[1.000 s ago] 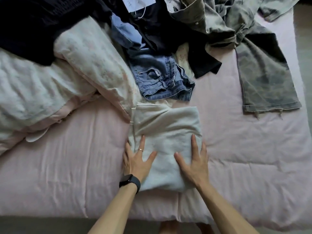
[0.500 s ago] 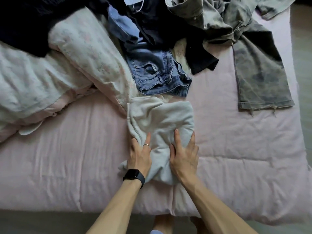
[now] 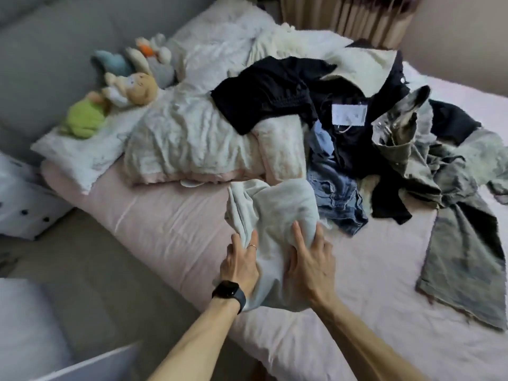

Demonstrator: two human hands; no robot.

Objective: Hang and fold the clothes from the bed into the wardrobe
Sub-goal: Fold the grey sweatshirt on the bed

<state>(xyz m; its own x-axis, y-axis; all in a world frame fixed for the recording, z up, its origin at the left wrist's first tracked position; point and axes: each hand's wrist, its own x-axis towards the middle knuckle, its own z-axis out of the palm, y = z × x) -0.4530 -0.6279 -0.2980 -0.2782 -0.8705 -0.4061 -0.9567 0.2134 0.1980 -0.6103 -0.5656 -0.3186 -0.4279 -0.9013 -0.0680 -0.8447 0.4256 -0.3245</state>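
Pale garment (image 3: 275, 204): bunched, on the pink bed (image 3: 170, 224) near its front edge, touching the blue jeans (image 3: 335, 199). Left hand (image 3: 240, 264): fingers curled into the garment's left folds. Right hand (image 3: 310, 266): thumb and fingers clasped round its right side. Behind: black clothes (image 3: 269, 92), rumpled duvet (image 3: 192, 141), soft toys (image 3: 132, 86).

The white garment (image 3: 275, 210) covered some fingers of the left hand (image 3: 242, 265) and right hand (image 3: 310, 268). Print on the tag (image 3: 348, 114) was unreadably small; the grey trousers (image 3: 464, 270) ran off the right edge.
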